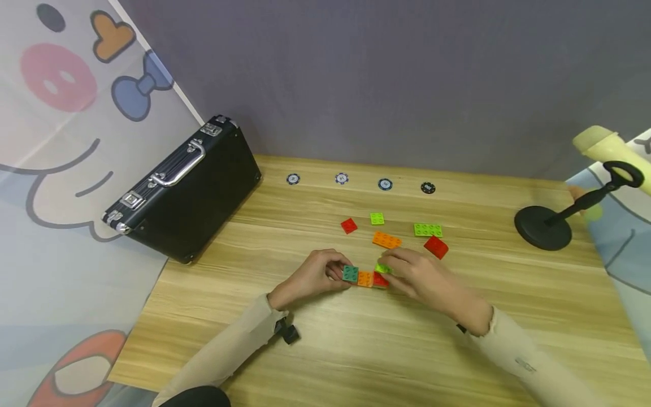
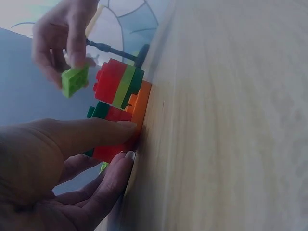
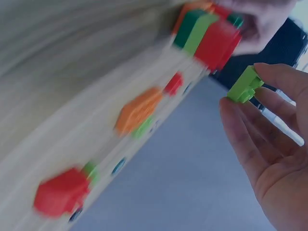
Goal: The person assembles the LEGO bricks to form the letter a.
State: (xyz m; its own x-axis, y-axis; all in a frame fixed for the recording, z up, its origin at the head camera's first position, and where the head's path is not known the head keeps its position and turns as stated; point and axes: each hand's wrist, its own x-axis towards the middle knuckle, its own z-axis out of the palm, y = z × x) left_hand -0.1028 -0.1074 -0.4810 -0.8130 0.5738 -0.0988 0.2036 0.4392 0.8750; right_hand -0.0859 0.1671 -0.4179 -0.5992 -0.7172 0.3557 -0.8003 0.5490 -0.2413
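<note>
Both hands are curled on blocks. By the right hand (image 1: 419, 277), a small lime-green block (image 3: 244, 85) is pinched between the thumb and fingertips, which are set apart only by the block itself. This block is held up at the right end of a block assembly (image 1: 365, 278), and a gap is shown beside it in the 2 wrist views. By the left hand (image 1: 315, 274), the assembly's left end is clamped: the thumb is pressed to a red block (image 2: 118, 114), and the fingers are bent around the far side.

The assembly is laid low on the wooden table (image 1: 305, 350), on an orange base (image 2: 141, 101). At its left end the red block is topped by a dark green block (image 1: 350, 273); at its right end 3 layers are stacked, dark green, then lime, then red at the top. Orange studs are left bare between the 2 ends.

Beyond the hands, 5 loose blocks are scattered: a red square (image 1: 348, 226), a lime square (image 1: 377, 219), an orange brick (image 1: 387, 240), a long lime brick (image 1: 428, 230) and a red piece (image 1: 436, 247). Behind them, 4 chips (image 1: 293, 179) are lined up. Farther out, a black case (image 1: 203, 181) is stood at the left, and a pale yellow object (image 1: 610, 150) is held by a black stand (image 1: 543, 228) at the right.
</note>
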